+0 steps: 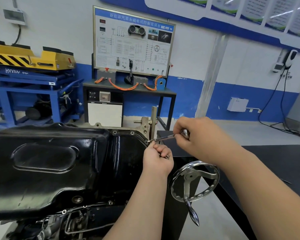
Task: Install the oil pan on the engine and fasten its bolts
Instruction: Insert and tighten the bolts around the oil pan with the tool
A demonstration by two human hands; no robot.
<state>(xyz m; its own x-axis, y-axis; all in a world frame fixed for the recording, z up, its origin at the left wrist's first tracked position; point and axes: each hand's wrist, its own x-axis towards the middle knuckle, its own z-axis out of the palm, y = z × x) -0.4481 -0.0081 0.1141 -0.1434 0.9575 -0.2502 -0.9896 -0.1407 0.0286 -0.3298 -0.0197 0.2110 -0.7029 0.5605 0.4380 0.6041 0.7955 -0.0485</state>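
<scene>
The black oil pan (59,161) lies on the upturned engine (62,222), filling the left half of the view. My right hand (194,135) grips a slim metal driver (164,137) by its rounded end; the tip meets a bolt (148,141) at the pan's right flange. Just below the tip, my left hand (158,158) is curled around several small metal bolts, fingers close to the flange. More bolts (110,203) sit in the flange along the near edge and the far edge.
A chrome handwheel (194,181) with a crank handle hangs on the engine stand below my arms. A dark table (267,156) lies to the right. Behind stand a training board (133,42) on a bench and a blue lift cart (29,78).
</scene>
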